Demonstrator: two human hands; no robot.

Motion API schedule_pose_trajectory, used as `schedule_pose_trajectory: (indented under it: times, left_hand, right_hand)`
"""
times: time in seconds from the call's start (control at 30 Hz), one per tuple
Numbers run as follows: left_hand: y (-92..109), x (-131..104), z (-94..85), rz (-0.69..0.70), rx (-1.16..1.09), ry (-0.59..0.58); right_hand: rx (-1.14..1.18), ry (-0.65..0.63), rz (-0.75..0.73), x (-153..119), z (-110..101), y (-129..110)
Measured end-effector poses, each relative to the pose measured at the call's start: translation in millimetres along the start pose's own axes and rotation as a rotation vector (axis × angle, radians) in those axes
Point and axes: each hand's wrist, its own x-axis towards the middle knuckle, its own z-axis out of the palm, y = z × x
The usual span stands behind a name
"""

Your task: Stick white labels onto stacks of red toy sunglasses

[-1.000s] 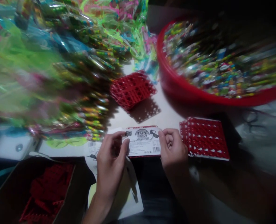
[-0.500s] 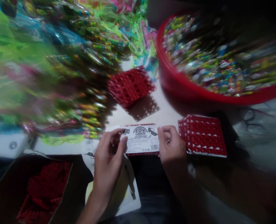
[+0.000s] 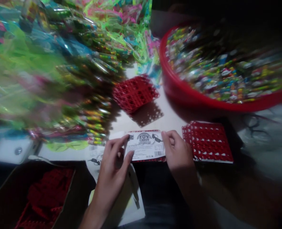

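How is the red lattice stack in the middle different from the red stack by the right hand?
The middle stack sits slanted on the white table, while the right stack lies roughly square to the near edge. The right stack shows white spots through its pattern; the middle stack shows dark gaps instead. Both are red and patterned with openings.

Changes observed, positions relative to the white TOY CANDY label (image 3: 143,151). Left hand (image 3: 113,165): thumb has moved down, to near the label's lower left corner; gap between thumb and index finger has widened. More of the label's left end is now exposed between them. Label: now slightly slanted, its right end, at the right hand (image 3: 179,152), higher.
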Motion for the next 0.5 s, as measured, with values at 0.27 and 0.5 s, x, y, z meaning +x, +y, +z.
schedule_pose_trajectory:
  times: [0.27,0.5]
  left_hand:
    - [-2,-5,-5.1,-0.039,-0.014,-0.066]
    - [-1,-4,-5.9,-0.067,-0.047,-0.091]
  right_hand:
    - [-0.033,-0.076,0.046,10,-8,-7]
    - [0.062,-0.164,0.033,-12,-16,-8]
